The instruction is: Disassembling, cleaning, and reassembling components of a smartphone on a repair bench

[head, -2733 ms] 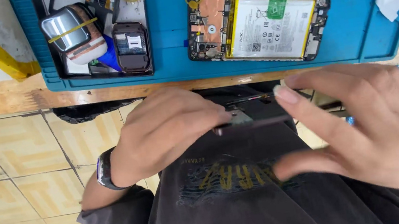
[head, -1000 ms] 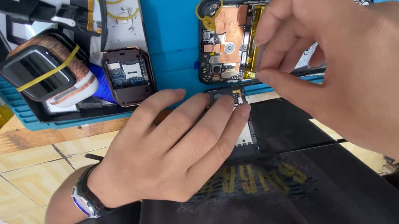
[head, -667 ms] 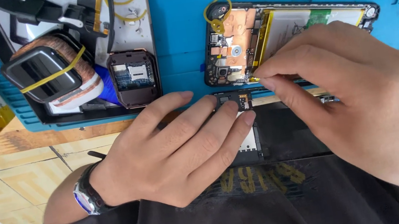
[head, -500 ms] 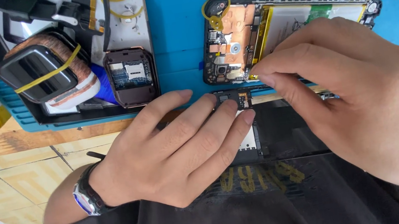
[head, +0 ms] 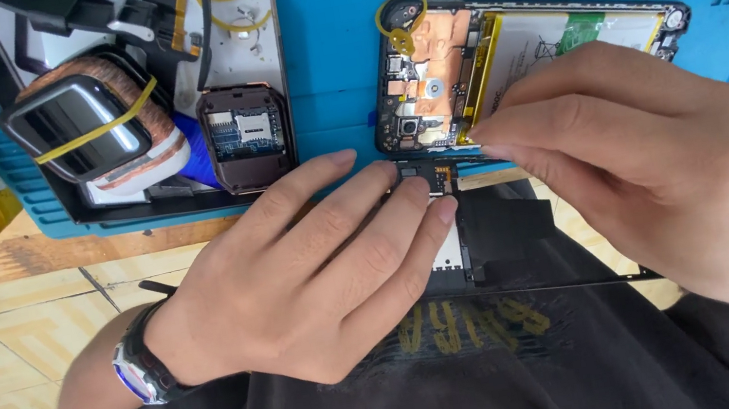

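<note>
Left hand (head: 298,280) flat on thin black panel (head: 503,235), glossy opened phone (head: 499,64)

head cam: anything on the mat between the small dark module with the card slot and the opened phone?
Nothing: in the head view, only bare blue mat separates the dark module from the opened phone.

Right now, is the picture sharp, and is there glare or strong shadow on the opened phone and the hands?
Head view: mostly sharp, daylight even; the opened black phone with white battery shows no strong glare; the left hand and right hand cast only soft shadows on the blue rubber work mat; the straight mat edges bend slightly near the picture corners.
</note>
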